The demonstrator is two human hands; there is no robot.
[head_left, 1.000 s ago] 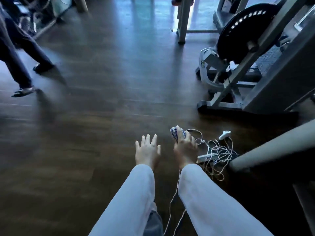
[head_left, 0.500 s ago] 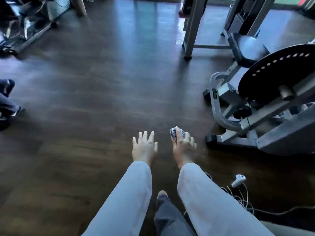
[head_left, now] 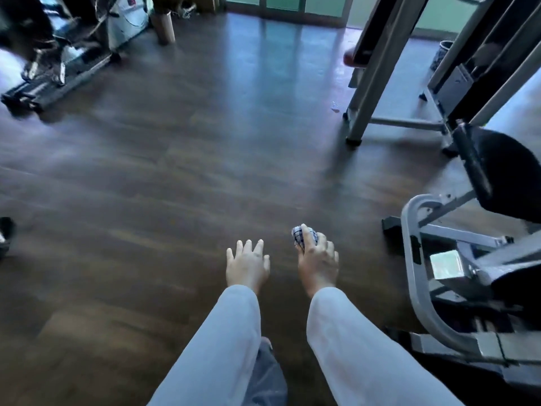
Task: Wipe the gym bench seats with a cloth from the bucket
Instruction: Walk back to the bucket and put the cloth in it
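Checked cloth (head_left: 304,236) bunched in right hand (head_left: 318,262) — left hand (head_left: 247,265) flat, bare.

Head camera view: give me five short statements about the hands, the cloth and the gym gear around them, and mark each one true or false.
1. The right hand grips a balled-up checked cloth. True.
2. The left hand also holds a cloth. False: it is empty, fingers straight and spread.
3. A black padded seat on a grey machine frame stands to the right of the hands. True.
4. The cloth is pressed on that seat. False: it is held in the air above the wooden floor, apart from the seat.
5. A bucket stands on the floor between the hands. False: no bucket shows there.
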